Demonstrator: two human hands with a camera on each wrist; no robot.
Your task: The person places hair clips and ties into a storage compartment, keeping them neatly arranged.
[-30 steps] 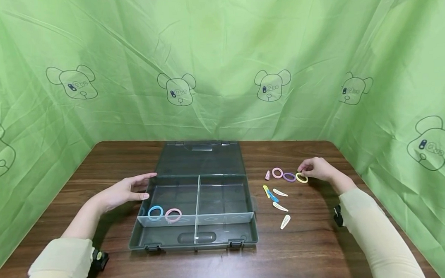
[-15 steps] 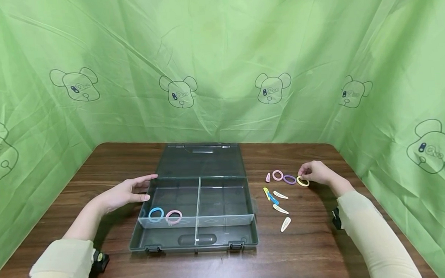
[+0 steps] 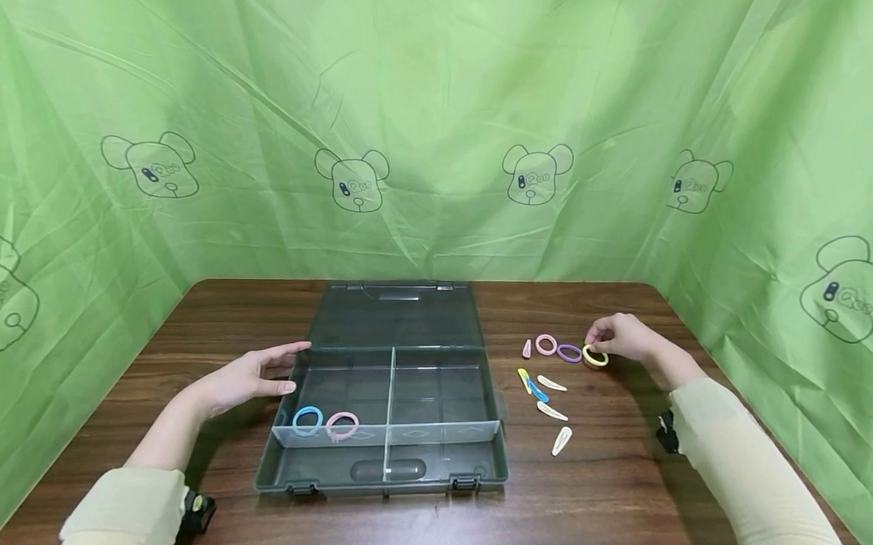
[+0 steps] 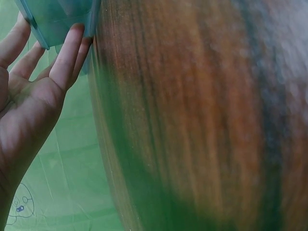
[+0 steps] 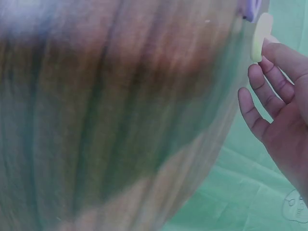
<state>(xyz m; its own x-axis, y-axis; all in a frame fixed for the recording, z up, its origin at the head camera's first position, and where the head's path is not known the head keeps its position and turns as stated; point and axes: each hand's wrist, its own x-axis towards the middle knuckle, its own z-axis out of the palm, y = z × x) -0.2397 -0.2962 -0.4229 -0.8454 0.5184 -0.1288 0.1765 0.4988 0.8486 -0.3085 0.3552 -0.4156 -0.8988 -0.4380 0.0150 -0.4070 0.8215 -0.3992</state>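
My right hand [image 3: 625, 337] pinches a yellow hair tie [image 3: 596, 356] between thumb and forefinger at the right of the table. In the right wrist view the hair tie [image 5: 262, 37] stands edge-on at the fingertips, and the other fingers are loosely bent. A purple hair tie [image 3: 568, 354] and a pink hair tie [image 3: 546, 345] lie just left of it. My left hand [image 3: 244, 382] is at the left side of a dark see-through divided box [image 3: 382, 489], its relaxed fingertips touching the wall. Inside the box are a blue hair tie [image 3: 307, 421] and a pale pink one [image 3: 342, 425].
Several snap hair clips lie right of the box: a small pink clip [image 3: 527, 349], a yellow clip [image 3: 524, 380], a blue clip [image 3: 538, 391] and cream clips [image 3: 562, 441]. The lid [image 3: 398, 316] lies open toward the back. A green curtain [image 3: 435, 77] surrounds the wooden table [image 3: 462, 523].
The yellow hair tie now appears slightly raised or tilted in my right fingers. My left hand stays at the box. The head view has shifted a little.
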